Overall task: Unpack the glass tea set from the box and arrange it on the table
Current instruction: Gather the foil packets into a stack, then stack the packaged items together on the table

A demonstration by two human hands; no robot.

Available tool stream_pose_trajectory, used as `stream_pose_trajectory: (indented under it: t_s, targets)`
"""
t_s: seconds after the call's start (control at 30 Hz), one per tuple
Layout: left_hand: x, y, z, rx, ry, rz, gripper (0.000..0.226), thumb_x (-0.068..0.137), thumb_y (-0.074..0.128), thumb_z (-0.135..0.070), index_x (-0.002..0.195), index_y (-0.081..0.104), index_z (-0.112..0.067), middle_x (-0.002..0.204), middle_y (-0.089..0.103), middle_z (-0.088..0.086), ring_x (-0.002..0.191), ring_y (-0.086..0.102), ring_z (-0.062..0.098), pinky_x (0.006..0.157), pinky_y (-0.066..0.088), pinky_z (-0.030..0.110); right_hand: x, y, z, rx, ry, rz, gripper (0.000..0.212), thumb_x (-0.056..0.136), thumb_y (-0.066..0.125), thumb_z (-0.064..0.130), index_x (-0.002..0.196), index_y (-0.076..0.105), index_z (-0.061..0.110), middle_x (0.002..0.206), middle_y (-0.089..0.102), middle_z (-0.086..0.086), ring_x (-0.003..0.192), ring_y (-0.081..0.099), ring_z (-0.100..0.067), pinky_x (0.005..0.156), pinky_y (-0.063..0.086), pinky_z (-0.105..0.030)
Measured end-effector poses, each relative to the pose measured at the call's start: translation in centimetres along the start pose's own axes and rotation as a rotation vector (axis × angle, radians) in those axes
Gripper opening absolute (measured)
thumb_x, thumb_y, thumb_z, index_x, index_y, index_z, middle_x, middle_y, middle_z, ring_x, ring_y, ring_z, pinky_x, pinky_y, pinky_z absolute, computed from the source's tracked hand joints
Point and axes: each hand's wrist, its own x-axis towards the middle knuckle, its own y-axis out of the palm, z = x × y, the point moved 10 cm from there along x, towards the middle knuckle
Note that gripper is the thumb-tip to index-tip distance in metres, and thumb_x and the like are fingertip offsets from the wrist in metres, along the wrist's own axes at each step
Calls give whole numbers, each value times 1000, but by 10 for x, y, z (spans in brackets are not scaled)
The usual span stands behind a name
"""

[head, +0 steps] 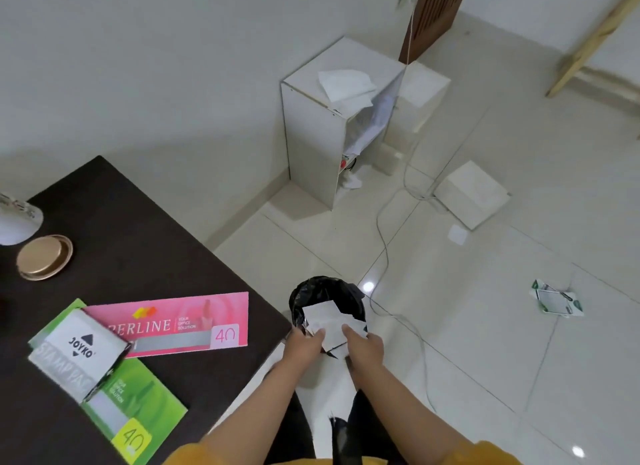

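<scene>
- Over the bin (327, 300), beside the table (145, 229), both hands grip white wrapping (329, 322): left hand (304, 343), right hand (363, 347), likely to discard it.
- No glass tea set or box is identifiable.

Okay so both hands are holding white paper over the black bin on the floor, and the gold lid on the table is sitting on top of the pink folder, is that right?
Not quite. In the head view the gold lid lies on the bare dark table, well apart from the pink folder. The rest holds: the left hand and right hand hold white paper over the black bin on the floor.
</scene>
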Motion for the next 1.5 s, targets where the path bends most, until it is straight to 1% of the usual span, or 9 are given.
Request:
stream_pose_trajectory:
  t_s: [0.1,0.23,0.33,0.43,0.7,0.83,0.97,1.2,1.5]
  targets:
    - [-6,2,7,41,-101,-58,52,93,54,-31,131,37,-1,107,54,3,105,51,24,83,38,27,-7,-6,28,-140,16,5,60,84,71,21,130,42,-3,111,56,-12,102,57,-30,91,49,-38]
    - [-6,15,26,-18,-214,-111,81,90,54,-43,148,15,-1,146,36,16,130,40,32,98,39,31,18,-16,46,-319,6,75,36,89,61,16,117,53,-5,83,56,-9,80,56,-23,63,44,-29]
    - [-10,28,31,-30,-239,-147,74,94,47,-43,149,15,-4,152,28,13,135,34,31,98,35,30,25,-22,60,-419,-17,128,15,90,56,9,94,58,-6,82,56,-23,77,58,-28,54,36,-27]
    - [-19,39,23,-53,-206,-209,59,96,46,-38,143,29,-6,144,40,10,129,41,27,85,31,24,34,-18,71,-517,-64,181,23,88,54,6,66,48,6,68,49,-10,60,46,-19,50,34,-27]
    - [-69,-1,13,-256,-84,-647,27,92,54,-34,109,56,-15,108,63,1,96,58,18,84,46,29,3,55,114,-672,-355,363,35,86,44,0,61,40,23,56,38,5,43,35,-4,44,28,-15]
    - [-116,-42,22,-352,-4,-930,26,86,60,-45,85,60,-19,80,64,-9,75,60,9,66,44,25,-56,104,124,-662,-613,494,12,89,51,6,97,58,13,83,56,5,75,54,-11,71,39,-24]
    - [-155,-79,42,-437,-10,-1159,27,86,61,-43,71,55,-22,69,63,-8,67,59,11,55,40,24,-120,152,111,-745,-861,714,10,91,54,12,99,60,14,88,60,3,80,58,-12,68,44,-20]
    - [-191,-154,87,-420,-25,-1393,22,86,60,-38,83,61,-16,84,60,-3,83,59,19,68,44,30,-174,220,63,-1032,-1130,878,19,84,62,13,102,60,12,107,56,-4,102,55,-21,76,48,-27]
    - [-168,-225,137,-322,-203,-1217,57,76,68,-41,125,51,-17,127,45,7,114,44,30,90,45,45,-154,272,35,-1601,-1275,631,79,72,77,46,135,37,21,144,38,-5,136,35,-26,112,24,-56]
